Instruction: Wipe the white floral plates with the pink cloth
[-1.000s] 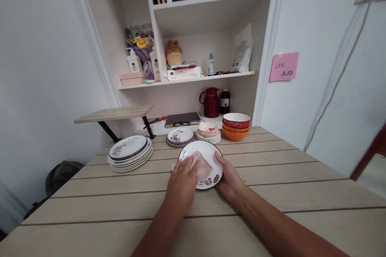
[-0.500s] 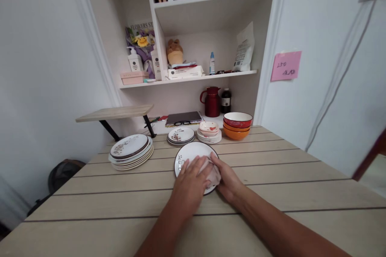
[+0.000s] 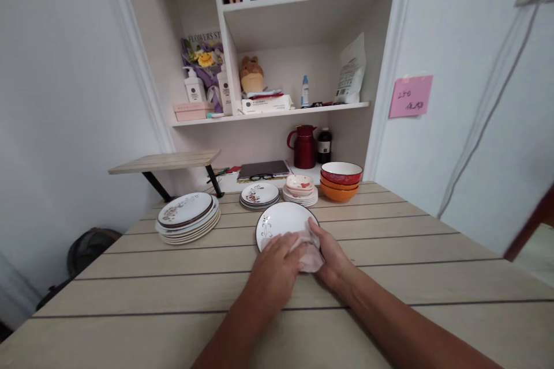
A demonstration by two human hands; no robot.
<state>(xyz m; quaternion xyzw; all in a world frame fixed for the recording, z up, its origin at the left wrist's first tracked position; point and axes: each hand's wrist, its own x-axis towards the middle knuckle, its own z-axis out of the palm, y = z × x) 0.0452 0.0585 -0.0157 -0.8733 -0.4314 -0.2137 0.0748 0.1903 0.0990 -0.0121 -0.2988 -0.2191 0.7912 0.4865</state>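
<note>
A white plate (image 3: 285, 218) with a dark rim and a floral print is held just in front of me, tilted slightly. My right hand (image 3: 332, 256) grips its right edge, thumb over the rim and the other fingers hidden beneath. Under the fingers of my left hand (image 3: 276, 268) is a thin pale pinkish cloth (image 3: 311, 258), pressed against the plate's near part. The cloth's loose end hangs over the near right rim, close to my right palm.
Beyond the plate stand a stack of small plates (image 3: 259, 194), small dishes (image 3: 299, 184) on saucers, and bowls (image 3: 341, 189). At left, a stack of larger plates (image 3: 187, 213) sits by a small raised shelf (image 3: 167, 161). A red jug (image 3: 304, 147) is behind.
The plate has shifted slightly right and away from me. My left hand has slid the cloth down toward the near rim, baring more of the plate's middle.
</note>
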